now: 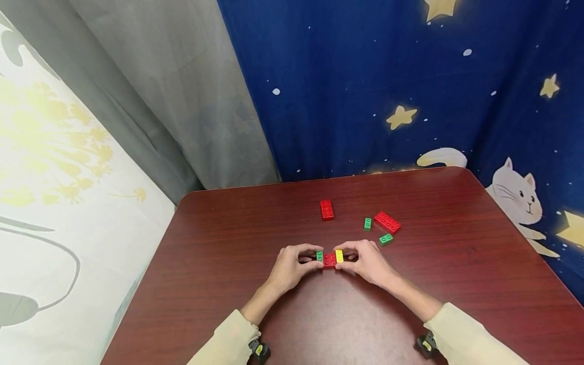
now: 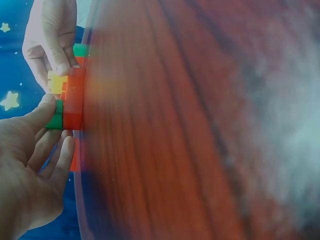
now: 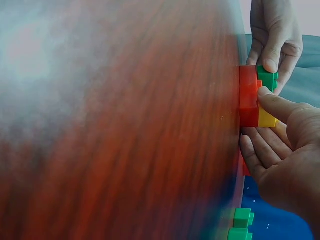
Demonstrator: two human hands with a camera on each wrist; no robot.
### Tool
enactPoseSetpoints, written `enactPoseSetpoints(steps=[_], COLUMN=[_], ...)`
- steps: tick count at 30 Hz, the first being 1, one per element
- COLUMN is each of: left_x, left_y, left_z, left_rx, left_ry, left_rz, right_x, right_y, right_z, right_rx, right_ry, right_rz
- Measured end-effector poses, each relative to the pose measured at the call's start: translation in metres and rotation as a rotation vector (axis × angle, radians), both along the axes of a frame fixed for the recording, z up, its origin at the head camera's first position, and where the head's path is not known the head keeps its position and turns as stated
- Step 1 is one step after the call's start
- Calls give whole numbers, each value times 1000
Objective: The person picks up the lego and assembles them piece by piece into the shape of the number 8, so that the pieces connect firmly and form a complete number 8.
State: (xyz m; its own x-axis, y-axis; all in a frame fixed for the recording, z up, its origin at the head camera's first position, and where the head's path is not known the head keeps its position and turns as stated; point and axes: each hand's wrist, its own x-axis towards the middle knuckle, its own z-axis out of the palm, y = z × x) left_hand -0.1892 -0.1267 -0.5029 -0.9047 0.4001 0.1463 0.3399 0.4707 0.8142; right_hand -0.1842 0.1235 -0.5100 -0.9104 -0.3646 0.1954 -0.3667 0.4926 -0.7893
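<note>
A red building brick (image 1: 329, 260) lies on the table in front of the person. On its left end sits a small green brick (image 1: 320, 256), which the left hand (image 1: 292, 266) pinches between thumb and fingers. The right hand (image 1: 367, 261) pinches a yellow brick (image 1: 339, 256) on the red brick's right end. Both wrist views show the green brick (image 2: 55, 115) and the yellow brick (image 3: 267, 116) on top of the red one, with red studs showing between them. The farther fingers are partly hidden behind the bricks.
Beyond the hands lies a red brick (image 1: 326, 210). Farther right are another red brick (image 1: 387, 222) and two small green bricks, one upright in view (image 1: 367, 224) and one slanted (image 1: 386, 240). Curtains (image 1: 365, 101) hang behind the brown table (image 1: 228, 223).
</note>
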Motion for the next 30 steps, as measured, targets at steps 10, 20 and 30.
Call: enactPoseSetpoints(steps=[10,20,30], left_x=[-1,0,0], left_y=[1,3,-2], left_z=[0,0,2], left_rx=[-9,-34,-53], left_ry=[-13,-14,7], left_rz=[-11,-1,-20], right_x=[0,1,1], right_y=[2,2,-1], right_z=[-1,0,1], right_rx=[2,4,-5], right_ry=[2,1,-10], right_rz=[-3,-6,7])
